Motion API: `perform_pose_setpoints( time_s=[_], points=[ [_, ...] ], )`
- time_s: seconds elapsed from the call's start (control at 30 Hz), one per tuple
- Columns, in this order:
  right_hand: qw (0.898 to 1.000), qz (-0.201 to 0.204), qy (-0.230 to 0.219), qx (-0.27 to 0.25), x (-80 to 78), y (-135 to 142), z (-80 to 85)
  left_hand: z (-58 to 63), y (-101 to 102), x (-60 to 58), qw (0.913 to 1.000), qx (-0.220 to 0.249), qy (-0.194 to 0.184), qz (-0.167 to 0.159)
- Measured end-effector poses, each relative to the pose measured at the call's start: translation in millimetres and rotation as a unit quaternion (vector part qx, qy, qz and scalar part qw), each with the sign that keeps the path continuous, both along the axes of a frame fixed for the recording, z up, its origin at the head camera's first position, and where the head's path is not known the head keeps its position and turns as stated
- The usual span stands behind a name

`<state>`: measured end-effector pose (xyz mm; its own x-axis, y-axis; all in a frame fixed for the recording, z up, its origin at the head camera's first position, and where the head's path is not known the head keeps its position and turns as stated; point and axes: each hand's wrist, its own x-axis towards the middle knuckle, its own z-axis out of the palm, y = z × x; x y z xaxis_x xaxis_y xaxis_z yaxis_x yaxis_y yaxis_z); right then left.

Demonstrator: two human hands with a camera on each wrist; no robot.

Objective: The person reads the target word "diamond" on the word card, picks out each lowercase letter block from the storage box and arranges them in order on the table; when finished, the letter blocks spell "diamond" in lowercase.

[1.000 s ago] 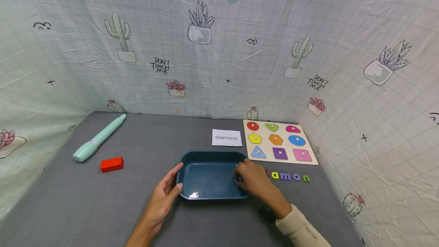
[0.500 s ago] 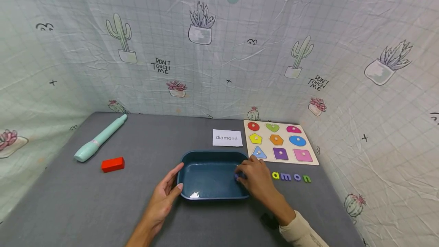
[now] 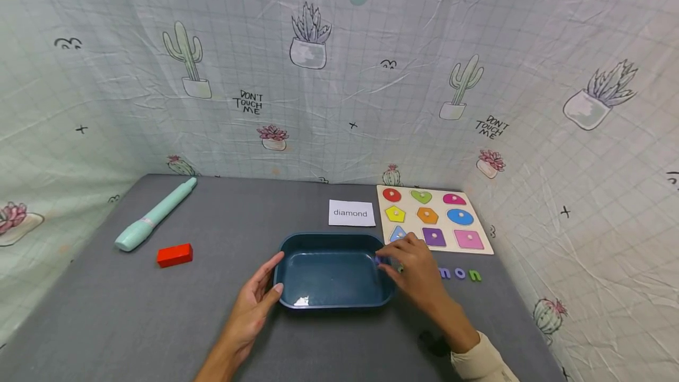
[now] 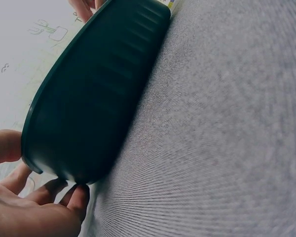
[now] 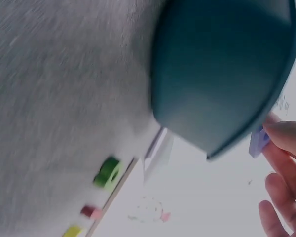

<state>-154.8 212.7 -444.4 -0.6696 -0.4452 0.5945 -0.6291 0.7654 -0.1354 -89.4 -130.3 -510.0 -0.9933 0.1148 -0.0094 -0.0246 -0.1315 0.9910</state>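
A dark teal tray (image 3: 331,276) lies on the grey table. My left hand (image 3: 249,311) grips its left end, thumb at the rim; the left wrist view shows several fingertips (image 4: 79,197) against the tray's end wall. My right hand (image 3: 419,273) is at the tray's right rim, pinching a small purple letter (image 5: 258,141) between thumb and fingers. Which letter it is cannot be made out. A green letter (image 5: 108,173) lies on the table outside the tray, beside a red letter (image 5: 91,212) and a yellow one (image 5: 72,231). In the head view my right hand partly hides this row.
Letters "mon" (image 3: 460,274) continue the row at right. Behind stand a shape puzzle board (image 3: 480,231) and a white card (image 3: 351,213) reading "diamond". A red block (image 3: 174,255) and a mint-green bottle-shaped object (image 3: 156,214) lie at left. A patterned cloth (image 3: 339,75) hangs behind the table.
My right hand has moved from inside the tray rightward to its right rim, carrying the purple letter. My left hand stays on the tray's left end.
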Motion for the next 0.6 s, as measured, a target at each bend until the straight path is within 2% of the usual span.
perform_pose_setpoints(
  time_s=[0.27,0.6],
  points=[
    [0.999,-0.027,0.019,-0.027,0.6,30.8,0.7,0.5,-0.3,0.2,1.0000,-0.004,-0.008,0.000],
    [0.997,-0.068,0.024,-0.022,-1.8,71.7,-2.7,1.5,0.0,-0.1,0.9999,-0.008,-0.010,0.003]
  ],
)
